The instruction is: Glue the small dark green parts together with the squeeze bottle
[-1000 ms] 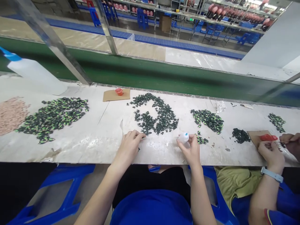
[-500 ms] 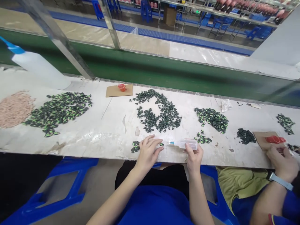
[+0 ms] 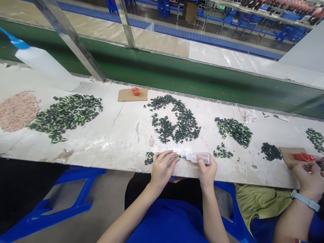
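The person is sitting at the near edge of the long white surface (image 3: 106,141), both hands out in front. The right hand (image 3: 207,170) is gripping a small clear squeeze bottle (image 3: 201,157), fingers closed around its body, the bottle lying almost level with its blue nozzle pointing left. The left hand (image 3: 162,167) is resting on the surface just left of that nozzle, fingers (image 3: 170,156) curled and pinched together on a small dark green piece (image 3: 178,156) that is meeting the nozzle tip; the piece is too small to make out further. Just left of the left hand, a little cluster of green pieces (image 3: 149,157) is lying near the edge.

Farther back, a broad scatter of dark pieces (image 3: 177,121) is spreading in the middle of the surface, with a brighter green pile (image 3: 234,130) to its right and a small clump (image 3: 222,152) nearer the bottle. At far left, a large green heap (image 3: 67,114) is sitting beside a pinkish heap (image 3: 16,109), and a big white bottle (image 3: 42,64) with a blue spout is leaning behind them. A cardboard square (image 3: 133,95) is carrying a small red cap (image 3: 135,90) at the far side.

At the right, a co-worker's hand (image 3: 308,175), with a wristband, is working beside a red item (image 3: 303,157) on another piece of cardboard (image 3: 288,155).
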`<action>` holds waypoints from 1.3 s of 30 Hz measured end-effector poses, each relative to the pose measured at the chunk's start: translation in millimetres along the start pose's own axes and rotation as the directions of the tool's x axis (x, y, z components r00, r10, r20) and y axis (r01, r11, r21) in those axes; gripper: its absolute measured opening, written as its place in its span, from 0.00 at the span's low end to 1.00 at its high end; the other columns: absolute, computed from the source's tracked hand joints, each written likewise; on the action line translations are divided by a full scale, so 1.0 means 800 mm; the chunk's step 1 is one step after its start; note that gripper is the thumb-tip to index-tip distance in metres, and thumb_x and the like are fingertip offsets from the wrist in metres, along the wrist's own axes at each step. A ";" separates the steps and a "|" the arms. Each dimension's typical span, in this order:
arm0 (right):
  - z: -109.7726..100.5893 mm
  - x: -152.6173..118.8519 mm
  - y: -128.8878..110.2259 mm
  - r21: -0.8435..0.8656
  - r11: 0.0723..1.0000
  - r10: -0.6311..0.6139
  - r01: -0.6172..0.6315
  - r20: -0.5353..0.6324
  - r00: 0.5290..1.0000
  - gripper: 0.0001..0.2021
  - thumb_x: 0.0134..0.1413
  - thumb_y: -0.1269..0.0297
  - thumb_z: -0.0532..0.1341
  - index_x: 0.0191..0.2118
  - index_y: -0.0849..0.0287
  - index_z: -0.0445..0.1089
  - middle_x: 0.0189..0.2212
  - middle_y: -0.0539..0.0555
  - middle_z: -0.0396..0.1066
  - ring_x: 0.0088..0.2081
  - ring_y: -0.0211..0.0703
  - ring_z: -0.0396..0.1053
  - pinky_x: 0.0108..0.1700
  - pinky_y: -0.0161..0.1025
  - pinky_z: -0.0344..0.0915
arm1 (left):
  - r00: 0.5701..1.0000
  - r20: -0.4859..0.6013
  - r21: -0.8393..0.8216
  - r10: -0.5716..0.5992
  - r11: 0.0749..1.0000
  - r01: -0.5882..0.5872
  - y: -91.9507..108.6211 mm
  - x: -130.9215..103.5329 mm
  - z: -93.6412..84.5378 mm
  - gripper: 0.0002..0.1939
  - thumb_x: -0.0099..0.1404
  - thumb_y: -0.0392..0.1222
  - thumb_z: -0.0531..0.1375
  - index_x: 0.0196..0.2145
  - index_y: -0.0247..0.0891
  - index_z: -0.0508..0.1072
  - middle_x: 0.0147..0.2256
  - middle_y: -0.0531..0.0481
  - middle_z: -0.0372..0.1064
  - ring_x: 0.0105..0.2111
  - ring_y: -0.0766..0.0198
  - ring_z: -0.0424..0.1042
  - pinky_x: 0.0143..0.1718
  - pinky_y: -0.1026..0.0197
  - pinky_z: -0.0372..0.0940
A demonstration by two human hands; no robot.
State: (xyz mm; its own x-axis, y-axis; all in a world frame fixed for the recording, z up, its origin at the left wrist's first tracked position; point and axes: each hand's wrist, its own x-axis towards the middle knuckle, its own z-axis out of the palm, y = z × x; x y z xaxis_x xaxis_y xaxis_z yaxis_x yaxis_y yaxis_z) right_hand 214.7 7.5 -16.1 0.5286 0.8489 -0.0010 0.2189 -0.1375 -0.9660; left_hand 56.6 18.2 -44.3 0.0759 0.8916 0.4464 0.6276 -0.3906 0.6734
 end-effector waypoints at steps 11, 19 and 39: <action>0.001 -0.001 0.003 -0.037 0.999 0.005 -0.004 0.003 1.000 0.12 0.45 0.55 0.62 0.23 0.59 0.66 0.18 0.47 0.65 0.23 0.39 0.62 0.25 0.35 0.60 | 1.000 -0.024 0.017 0.004 1.000 -0.003 0.004 0.001 0.000 0.03 0.65 0.38 0.59 0.34 0.41 0.74 0.32 0.53 0.79 0.36 0.61 0.77 0.45 0.53 0.52; 0.001 -0.002 0.002 -0.031 1.000 -0.003 0.003 -0.018 1.000 0.13 0.46 0.54 0.62 0.23 0.58 0.65 0.19 0.47 0.64 0.23 0.39 0.61 0.26 0.35 0.61 | 0.999 -0.021 0.015 -0.026 1.000 0.027 0.007 0.002 -0.001 0.04 0.66 0.39 0.59 0.33 0.42 0.74 0.32 0.53 0.79 0.34 0.60 0.77 0.48 0.51 0.50; -0.001 -0.001 0.002 0.007 1.000 0.005 -0.005 0.011 1.000 0.14 0.46 0.55 0.62 0.22 0.58 0.61 0.18 0.45 0.60 0.22 0.36 0.57 0.25 0.34 0.56 | 1.000 -0.021 0.013 -0.023 1.000 0.023 0.007 0.002 -0.001 0.04 0.65 0.39 0.59 0.33 0.42 0.73 0.31 0.53 0.79 0.34 0.60 0.77 0.48 0.52 0.49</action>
State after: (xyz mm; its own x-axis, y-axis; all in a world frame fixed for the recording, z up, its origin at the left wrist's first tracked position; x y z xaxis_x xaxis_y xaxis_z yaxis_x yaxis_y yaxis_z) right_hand 215.2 6.7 -17.8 0.5203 0.8539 -0.0086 0.2109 -0.1383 -0.9677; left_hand 59.5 17.3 -39.1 0.0453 0.8954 0.4430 0.6393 -0.3668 0.6759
